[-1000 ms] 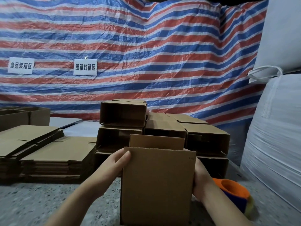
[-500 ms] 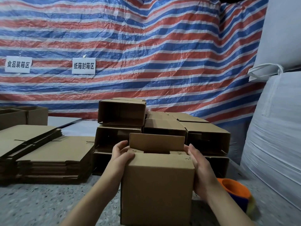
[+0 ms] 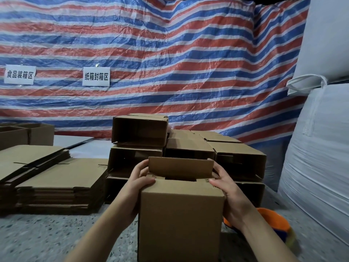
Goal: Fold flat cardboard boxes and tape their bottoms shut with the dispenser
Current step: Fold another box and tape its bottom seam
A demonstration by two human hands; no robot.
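A brown cardboard box (image 3: pixel 180 222) stands upright on the speckled table straight in front of me. Its near flap is folded flat across the top and its far flap (image 3: pixel 180 167) still stands up. My left hand (image 3: pixel 138 183) grips the box's upper left corner, thumb on the folded flap and fingers behind. My right hand (image 3: pixel 229 193) grips the upper right corner the same way. The orange and blue tape dispenser (image 3: pixel 274 224) lies on the table just right of the box, partly hidden by my right forearm.
Stacks of flat cardboard blanks (image 3: pixel 56 178) lie at the left. A pile of assembled boxes (image 3: pixel 188 148) stands right behind the box I hold. Large white sacks (image 3: pixel 317 152) fill the right side. A striped tarp (image 3: pixel 170 63) hangs behind.
The near flap went from standing upright to folded flat over the top. Both hands slid up from the box's sides to its upper corners.
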